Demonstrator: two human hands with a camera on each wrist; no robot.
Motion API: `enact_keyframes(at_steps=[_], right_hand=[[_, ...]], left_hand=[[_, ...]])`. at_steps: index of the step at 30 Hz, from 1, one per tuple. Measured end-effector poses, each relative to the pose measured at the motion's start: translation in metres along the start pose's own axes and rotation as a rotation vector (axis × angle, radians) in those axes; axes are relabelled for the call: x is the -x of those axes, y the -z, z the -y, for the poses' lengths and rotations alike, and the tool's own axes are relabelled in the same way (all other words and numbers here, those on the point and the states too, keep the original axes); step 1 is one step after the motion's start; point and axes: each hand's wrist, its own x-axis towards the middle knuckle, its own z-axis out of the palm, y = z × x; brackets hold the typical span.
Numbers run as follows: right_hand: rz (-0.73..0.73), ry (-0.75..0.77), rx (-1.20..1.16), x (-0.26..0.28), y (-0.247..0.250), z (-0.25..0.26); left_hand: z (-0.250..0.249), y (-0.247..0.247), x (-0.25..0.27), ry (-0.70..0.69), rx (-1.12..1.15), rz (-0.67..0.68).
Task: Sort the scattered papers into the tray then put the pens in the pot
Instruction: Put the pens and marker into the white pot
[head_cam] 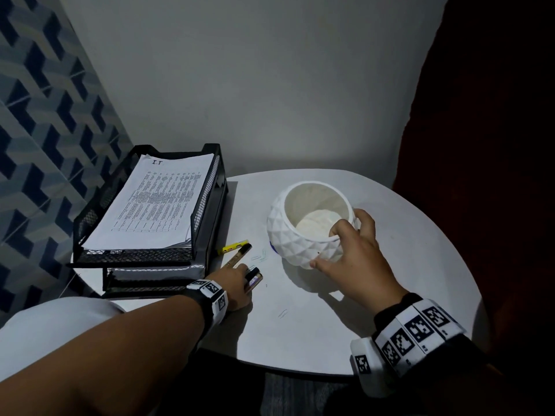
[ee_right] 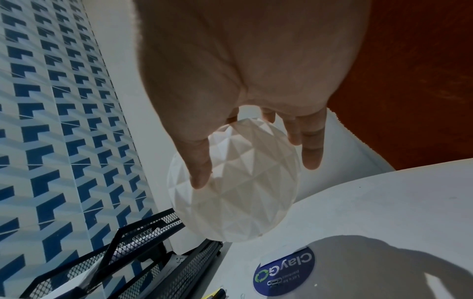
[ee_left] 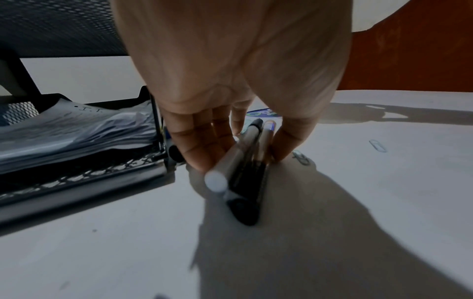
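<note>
White round table (head_cam: 405, 265). Black mesh tray (head_cam: 207, 205), far left, printed papers (head_cam: 156, 202) stacked inside. Faceted white pot (head_cam: 300, 235) tilted off tabletop, right hand (head_cam: 351, 259) gripping its rim. Left hand (head_cam: 237, 283) pinching bundled pens (ee_left: 245, 161) beside tray.

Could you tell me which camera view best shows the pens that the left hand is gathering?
The left wrist view: the pens fill its middle, pinched between the left hand's fingers and thumb. The head view shows only their tips past the knuckles; the right wrist view catches pen ends at its bottom edge, perhaps others.
</note>
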Motion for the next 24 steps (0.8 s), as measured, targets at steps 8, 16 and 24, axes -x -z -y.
enact_keyframes(at_steps=[8, 16, 24], right_hand=[[0.035, 0.013, -0.012, 0.002, 0.002, 0.001], [0.039, 0.006, 0.01, 0.003, 0.008, -0.003], [0.235, 0.061, 0.116, 0.007, -0.003, 0.015]], left_hand=[[-0.001, -0.006, 0.002, 0.09, 0.149, -0.077], [-0.022, 0.084, 0.014, 0.182, 0.865, -0.432], [-0.071, 0.16, 0.071, -0.239, 1.614, -0.667]])
